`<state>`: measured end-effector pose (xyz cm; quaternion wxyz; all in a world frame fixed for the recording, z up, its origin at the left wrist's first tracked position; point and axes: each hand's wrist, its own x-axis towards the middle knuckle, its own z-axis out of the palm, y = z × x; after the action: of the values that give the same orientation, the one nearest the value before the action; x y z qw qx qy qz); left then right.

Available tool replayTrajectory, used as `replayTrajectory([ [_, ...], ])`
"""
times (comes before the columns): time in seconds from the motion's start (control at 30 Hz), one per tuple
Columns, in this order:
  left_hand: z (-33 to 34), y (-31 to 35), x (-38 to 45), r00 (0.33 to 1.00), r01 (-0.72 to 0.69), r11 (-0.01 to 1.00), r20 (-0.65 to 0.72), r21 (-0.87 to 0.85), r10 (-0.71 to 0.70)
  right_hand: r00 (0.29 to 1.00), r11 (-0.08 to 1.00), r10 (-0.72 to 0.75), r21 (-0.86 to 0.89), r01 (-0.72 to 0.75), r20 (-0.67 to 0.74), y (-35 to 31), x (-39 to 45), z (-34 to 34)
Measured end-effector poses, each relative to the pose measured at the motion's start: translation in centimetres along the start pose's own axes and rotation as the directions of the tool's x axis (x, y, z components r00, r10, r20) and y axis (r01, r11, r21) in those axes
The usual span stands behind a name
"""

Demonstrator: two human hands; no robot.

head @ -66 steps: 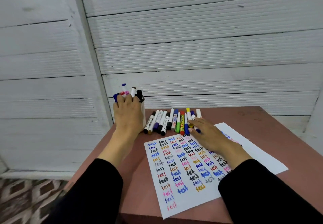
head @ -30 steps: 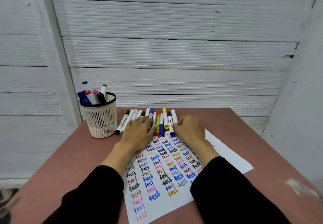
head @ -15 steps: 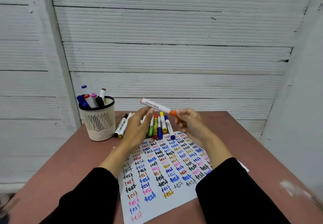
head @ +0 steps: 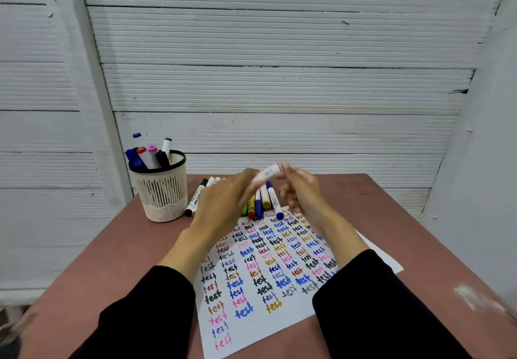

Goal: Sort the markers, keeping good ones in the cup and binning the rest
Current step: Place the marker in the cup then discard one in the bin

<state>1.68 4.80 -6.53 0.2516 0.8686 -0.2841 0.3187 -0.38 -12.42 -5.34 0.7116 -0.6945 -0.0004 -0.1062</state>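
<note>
A white marker with an orange-red end is held up above the table between both hands, blurred by motion. My left hand holds its lower end. My right hand pinches its upper end with curled fingers. Behind the hands lies a row of markers on the table, partly hidden; a black-capped one shows at the row's left. A cream mesh cup at the back left holds several markers. No bin is in view.
A white sheet of paper covered in coloured "test" words lies on the reddish-brown table under my forearms. A white slatted wall stands close behind the table, and another wall closes the right side.
The marker has tilted from pointing up-left to pointing up-right, and both hands have closed in around it. My view has shifted slightly.
</note>
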Motion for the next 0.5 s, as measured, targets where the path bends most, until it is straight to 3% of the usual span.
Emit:
replayTrajectory([
  [0.03, 0.0, 0.1, -0.1, 0.999, -0.026, 0.997, 0.042, 0.079, 0.023, 0.999, 1.0, -0.011, 0.028, 0.01, 0.031, -0.1, -0.1, 0.0],
  [0.13, 0.3, 0.3, -0.3, 0.996, -0.007, 0.998, 0.087, 0.058, 0.002, 0.997, 0.998, -0.058, -0.022, 0.059, 0.046, -0.1, -0.4, 0.2],
  [0.33, 0.6, -0.2, -0.2, 0.986, 0.131, 0.989, 0.113, -0.061, -0.124, 0.959, 0.974, -0.014, 0.213, 0.077, -0.283, 0.1, 0.7, -2.1],
  [0.37, 0.7, -0.1, -0.2, 0.983, 0.139, 0.988, 0.126, -0.068, -0.13, 0.949, 0.985, -0.025, 0.156, 0.077, -0.314, 0.3, 0.8, -2.2],
  [0.43, 0.7, 0.2, -0.4, 0.982, 0.135, 0.989, 0.142, -0.059, -0.125, 0.918, 0.982, -0.162, -0.148, 0.114, -0.362, 1.0, 1.0, -1.8],
  [0.47, 0.6, 0.3, -0.5, 0.982, 0.142, 0.988, 0.135, -0.063, -0.132, 0.892, 0.913, -0.299, -0.373, 0.165, -0.339, 1.6, 0.9, -1.4],
  [0.5, 0.6, 0.3, -0.5, 0.982, 0.157, 0.985, 0.118, -0.075, -0.148, 0.859, 0.772, -0.442, -0.597, 0.219, -0.257, 2.2, 0.7, -1.0],
])
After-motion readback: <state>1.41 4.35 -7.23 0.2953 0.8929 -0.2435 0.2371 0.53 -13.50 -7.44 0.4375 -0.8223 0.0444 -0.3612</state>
